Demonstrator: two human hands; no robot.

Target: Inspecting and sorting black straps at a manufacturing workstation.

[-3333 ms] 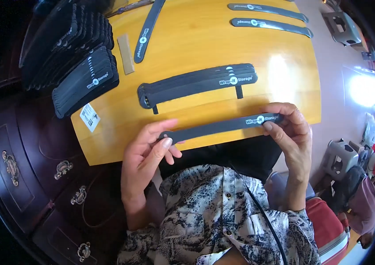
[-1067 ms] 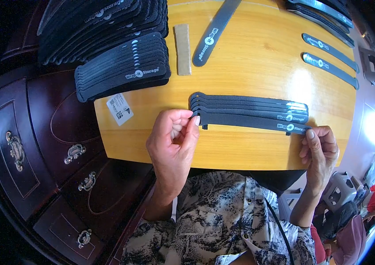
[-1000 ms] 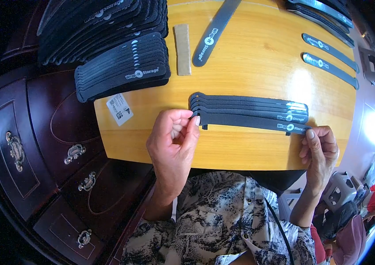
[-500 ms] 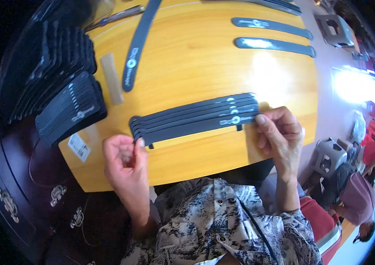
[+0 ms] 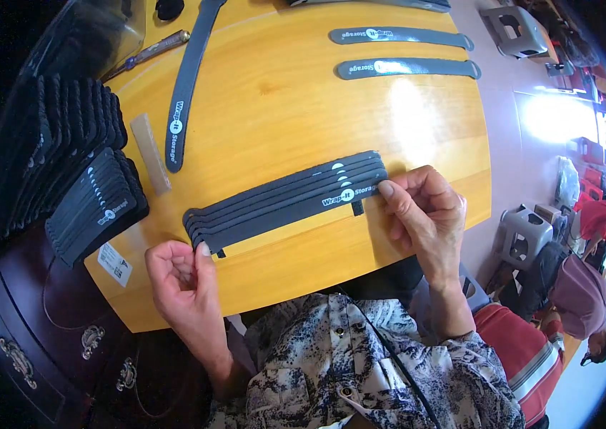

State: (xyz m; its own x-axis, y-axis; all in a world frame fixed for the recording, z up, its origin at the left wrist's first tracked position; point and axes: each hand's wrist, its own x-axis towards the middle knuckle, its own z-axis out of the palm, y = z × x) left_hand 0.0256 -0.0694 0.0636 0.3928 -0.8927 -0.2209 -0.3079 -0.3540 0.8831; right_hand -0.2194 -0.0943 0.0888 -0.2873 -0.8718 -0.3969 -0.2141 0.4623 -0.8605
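At the bench's left edge, stacks of black straps crowd the rim with a small label near the corner, and a tan strip and one long strap lie just inboard. The left hand, its grip loosely curled with fingertips touching the left end, and the right hand, fingers pressed on the right end, steady a fanned pile of black straps lying flat near the front edge. Bare wood opens behind the pile up to two single straps at the far right.
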